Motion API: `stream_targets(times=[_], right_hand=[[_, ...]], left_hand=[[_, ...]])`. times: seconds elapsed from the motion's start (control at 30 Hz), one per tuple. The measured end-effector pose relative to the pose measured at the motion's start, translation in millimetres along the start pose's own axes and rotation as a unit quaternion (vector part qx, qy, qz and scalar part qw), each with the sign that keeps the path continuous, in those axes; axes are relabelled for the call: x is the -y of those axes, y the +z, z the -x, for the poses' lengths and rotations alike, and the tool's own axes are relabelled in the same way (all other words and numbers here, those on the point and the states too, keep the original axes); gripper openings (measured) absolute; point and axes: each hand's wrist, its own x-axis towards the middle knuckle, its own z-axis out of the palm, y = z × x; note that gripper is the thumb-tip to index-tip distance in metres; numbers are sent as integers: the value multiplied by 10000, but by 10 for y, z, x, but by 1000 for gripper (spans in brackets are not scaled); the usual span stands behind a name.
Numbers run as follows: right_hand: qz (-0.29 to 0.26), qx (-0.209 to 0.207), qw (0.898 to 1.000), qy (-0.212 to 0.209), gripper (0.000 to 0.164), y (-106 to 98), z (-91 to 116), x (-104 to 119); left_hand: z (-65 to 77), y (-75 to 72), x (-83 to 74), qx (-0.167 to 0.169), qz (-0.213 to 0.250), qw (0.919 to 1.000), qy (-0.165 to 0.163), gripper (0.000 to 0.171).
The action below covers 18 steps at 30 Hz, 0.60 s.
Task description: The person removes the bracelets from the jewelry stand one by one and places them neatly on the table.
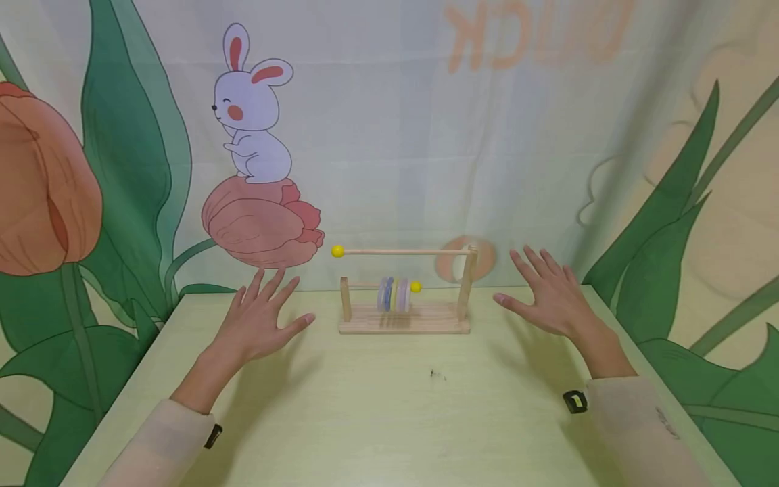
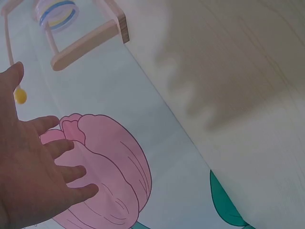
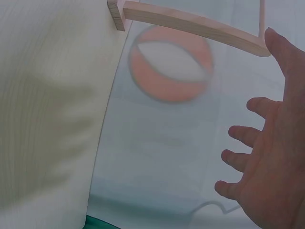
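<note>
We find wooden rack (image 1: 404, 318) between both hands | long axis left-right | left hand (image 1: 258, 323), right hand (image 1: 550, 297) about equally near | fingers spread, holding nothing

Head view looks down the table (image 1: 389, 419); both wrist views closely share the wooden rack (image 1: 404, 297).

Both hands hover apart — left hand (image 1: 258, 325), right hand (image 1: 550, 297) — fingers spread.

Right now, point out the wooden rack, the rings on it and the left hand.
wooden rack (image 1: 404, 327), head view, on its base board.
rings (image 1: 392, 295), head view, middle of the stack.
left hand (image 1: 258, 328), head view, back of the hand.
</note>
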Motion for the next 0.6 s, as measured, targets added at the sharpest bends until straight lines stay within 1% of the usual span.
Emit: stream_targets(times=[0.27, 0.6], right_hand=[[-68, -13, 10000, 21, 100, 46, 31, 0], [-82, 80, 9999, 18, 100, 78, 48, 2]], left_hand=[[7, 39, -16, 127, 1, 9999, -32, 94], [13, 81, 2, 129, 8, 9999, -16, 95]])
